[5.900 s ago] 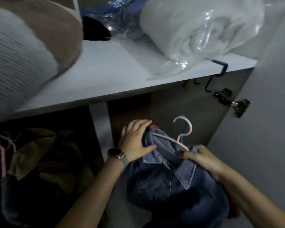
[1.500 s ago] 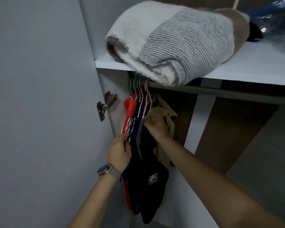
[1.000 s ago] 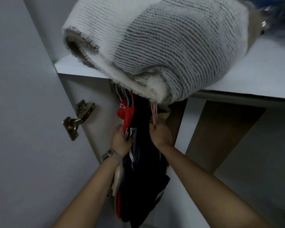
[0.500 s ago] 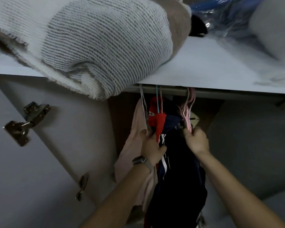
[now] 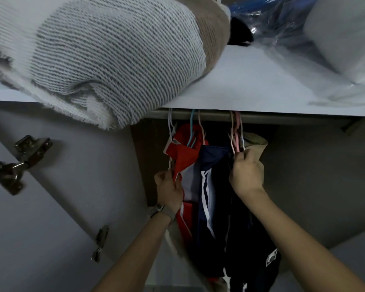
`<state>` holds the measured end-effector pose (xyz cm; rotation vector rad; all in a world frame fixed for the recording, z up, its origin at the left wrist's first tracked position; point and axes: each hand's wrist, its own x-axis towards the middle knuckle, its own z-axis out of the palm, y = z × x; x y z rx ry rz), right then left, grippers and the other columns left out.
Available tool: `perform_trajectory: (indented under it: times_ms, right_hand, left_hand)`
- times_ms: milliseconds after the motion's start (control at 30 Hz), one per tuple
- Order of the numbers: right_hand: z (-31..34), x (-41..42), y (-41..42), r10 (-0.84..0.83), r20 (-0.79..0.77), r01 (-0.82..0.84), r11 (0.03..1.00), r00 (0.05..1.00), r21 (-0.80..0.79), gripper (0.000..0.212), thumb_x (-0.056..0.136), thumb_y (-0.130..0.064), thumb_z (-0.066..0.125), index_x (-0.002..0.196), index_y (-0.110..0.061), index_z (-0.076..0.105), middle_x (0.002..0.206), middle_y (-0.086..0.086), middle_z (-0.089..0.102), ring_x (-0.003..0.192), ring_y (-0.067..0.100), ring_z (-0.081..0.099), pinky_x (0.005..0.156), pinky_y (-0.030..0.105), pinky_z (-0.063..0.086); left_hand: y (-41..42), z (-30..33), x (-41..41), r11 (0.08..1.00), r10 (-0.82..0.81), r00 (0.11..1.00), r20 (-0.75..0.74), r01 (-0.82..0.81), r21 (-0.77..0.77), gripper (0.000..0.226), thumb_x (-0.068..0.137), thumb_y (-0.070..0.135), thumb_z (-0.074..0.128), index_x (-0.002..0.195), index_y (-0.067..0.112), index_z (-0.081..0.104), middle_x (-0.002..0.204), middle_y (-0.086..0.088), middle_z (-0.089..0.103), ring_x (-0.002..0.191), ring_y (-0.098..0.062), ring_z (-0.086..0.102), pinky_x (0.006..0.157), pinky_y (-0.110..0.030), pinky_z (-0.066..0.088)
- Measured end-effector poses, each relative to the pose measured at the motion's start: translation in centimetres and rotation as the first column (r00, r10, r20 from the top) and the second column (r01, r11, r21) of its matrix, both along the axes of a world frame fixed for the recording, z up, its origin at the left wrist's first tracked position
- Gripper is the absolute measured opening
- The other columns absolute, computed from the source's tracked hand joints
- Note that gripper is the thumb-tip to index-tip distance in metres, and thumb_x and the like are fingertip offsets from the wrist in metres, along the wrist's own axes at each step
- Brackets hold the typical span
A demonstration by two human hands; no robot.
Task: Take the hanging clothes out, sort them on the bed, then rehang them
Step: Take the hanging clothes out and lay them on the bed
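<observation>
Clothes [image 5: 207, 186] hang in a tight bunch from the rail [image 5: 261, 118] just under the shelf [image 5: 251, 85], in the middle of the frame: a red top on the left, a navy piece with white stripes beside it, darker garments and a tan one to the right. The left hand [image 5: 170, 189] pinches the edge of the red top, fingers curled on the fabric. The right hand [image 5: 247, 173] grips the necks of the pale and pink hangers [image 5: 236, 140] on the right of the bunch, fingers closed round them. A folded knit blanket [image 5: 105, 60] lies on the shelf above, its fringed edge overhanging the front lip just left of the hooks. Lifting several hooks at once looks risky: one could catch on the rail or tangle with its neighbour, and a garment could slide off its hanger and drop to the wardrobe floor. Pulling on the red fabric rather than its hanger may drag the top askew. An upward jerk could also snag the blanket's overhang and bring it down.
</observation>
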<state>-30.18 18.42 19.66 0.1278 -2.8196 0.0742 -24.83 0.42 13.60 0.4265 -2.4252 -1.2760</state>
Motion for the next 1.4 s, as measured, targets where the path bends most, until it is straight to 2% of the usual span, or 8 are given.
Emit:
perform_trajectory:
  times_ms: [267,433,667,733,900,1033,1133,1400]
  right_hand:
    - [0.7,-0.3,-6.1,0.127,0.274,-0.023,0.936,0.953,-0.353,0.033,0.084,0.0,0.054,0.116,-0.001,0.049,0.116,0.016,0.058,0.103,0.029,0.059,0.068,0.027,0.045]
    - [0.2,-0.3,-10.5,0.361,0.365,0.284,0.258,0.858,-0.923,0.038,0.09,-0.033,0.057,0.122,-0.017,0.046,0.107,0.001,0.061,0.084,0.01,0.058,0.072,0.019,0.045]
    - [-1.7,-2.2,-12.9,0.396,0.386,0.387,0.081,0.833,-0.918,0.032,0.084,-0.047,0.063,0.095,-0.017,0.061,0.108,0.001,0.064,0.102,0.019,0.061,0.096,0.029,0.047]
    - [-2.5,-2.1,-13.0,0.375,0.41,0.41,0.087,0.831,-0.908,0.027,0.084,-0.042,0.065,0.093,-0.017,0.061,0.108,0.005,0.065,0.099,0.02,0.061,0.093,0.028,0.048]
    - [-1.9,-0.6,-12.5,0.188,0.4,0.268,0.489,0.897,-0.83,0.023,0.091,-0.024,0.054,0.099,-0.005,0.063,0.093,0.008,0.063,0.088,0.021,0.06,0.072,0.023,0.044]
    - [0.6,-1.2,-10.8,0.229,0.433,0.438,0.029,0.872,-0.898,0.043,0.097,-0.041,0.043,0.114,-0.004,0.058,0.099,0.007,0.063,0.096,0.022,0.062,0.086,0.031,0.05]
    - [3.2,-0.9,-8.4,0.335,0.338,0.438,-0.295,0.88,-0.849,0.036,0.099,-0.035,0.041,0.091,-0.006,0.061,0.073,0.009,0.067,0.066,0.017,0.064,0.062,0.022,0.054]
    - [0.8,8.0,4.1,0.301,0.554,0.519,0.196,0.776,-0.832,0.048,0.09,-0.044,0.054,0.121,-0.008,0.06,0.113,0.013,0.067,0.104,0.026,0.063,0.089,0.031,0.048]
  left_hand:
    - [0.2,-0.4,-0.5,0.993,0.026,0.999,0.039,-0.03,0.118,0.026,0.096,0.011,0.042,0.115,0.001,0.056,0.125,-0.019,0.041,0.086,-0.011,0.047,0.08,-0.002,0.023]
    - [-2.1,-1.1,-0.3,0.978,-0.177,0.98,0.09,0.165,0.125,0.032,0.092,0.01,0.048,0.123,0.012,0.055,0.121,-0.01,0.037,0.109,-0.01,0.034,0.089,-0.006,0.025]
    - [-7.8,-2.4,2.4,0.969,-0.16,0.987,-0.008,0.159,0.187,0.044,0.079,0.015,0.059,0.086,0.058,0.061,0.098,0.014,0.066,0.091,-0.001,0.062,0.081,-0.011,0.043]
    - [-8.3,-2.5,2.7,0.964,-0.147,0.989,-0.011,0.146,0.222,0.053,0.08,0.005,0.06,0.083,0.058,0.062,0.087,0.027,0.068,0.083,0.012,0.061,0.076,-0.002,0.042]
    - [-6.9,-1.7,3.4,0.97,-0.171,0.985,-0.017,0.171,0.175,0.036,0.076,0.016,0.063,0.091,0.049,0.058,0.099,0.008,0.066,0.089,0.004,0.061,0.084,-0.011,0.045]
    - [-6.8,-1.6,4.0,0.986,-0.143,0.99,-0.004,0.143,0.08,0.035,0.08,0.026,0.057,0.115,0.023,0.063,0.107,-0.002,0.068,0.096,-0.015,0.062,0.085,-0.022,0.044]
    - [-6.8,-1.0,4.5,0.986,-0.166,0.985,0.045,0.166,0.015,0.051,0.074,0.045,0.052,0.117,0.02,0.062,0.102,-0.003,0.07,0.091,-0.018,0.063,0.083,-0.028,0.049]
    - [-0.7,1.3,7.2,0.999,0.043,0.97,-0.241,-0.049,-0.018,0.04,0.071,0.014,0.074,0.108,0.018,0.059,0.116,0.002,0.04,0.1,0.004,0.037,0.084,-0.001,0.03]
